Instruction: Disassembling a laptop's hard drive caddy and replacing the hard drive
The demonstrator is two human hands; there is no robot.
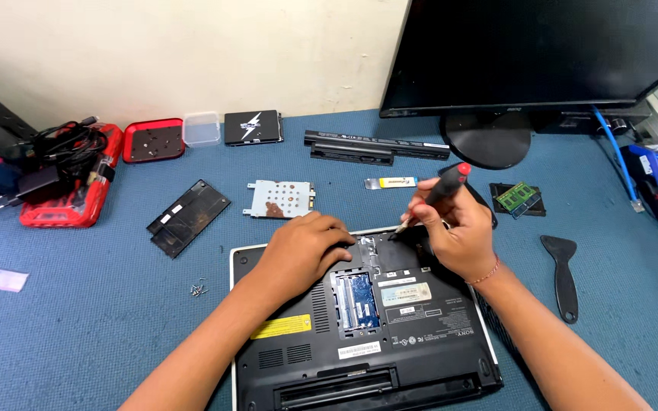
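**Screwdriver at the open bay of an upturned laptop**

Head view: a black laptop (359, 327) lies bottom-up in the lower middle of the frame, its covers off so the memory slot and an emptied bay are exposed. The left hand (302, 251) lies flat on the case at the bay's left edge, fingers pressed down and holding nothing, apparently to steady the machine. The right hand (458, 228) pinches a black screwdriver with a red cap (439, 190), tilted so the tip meets the bay's upper right corner.

Removed parts sit well apart from the work on the blue mat (78, 304), likely to keep them sorted: a black cover panel (188, 217) at left, a metal drive bracket (279, 199) above the left hand, loose screws (199, 288) beside the laptop's left edge, a long battery (375, 146) near the monitor (542, 53), a memory module (517, 198) and a black pry tool (563, 274) at right.
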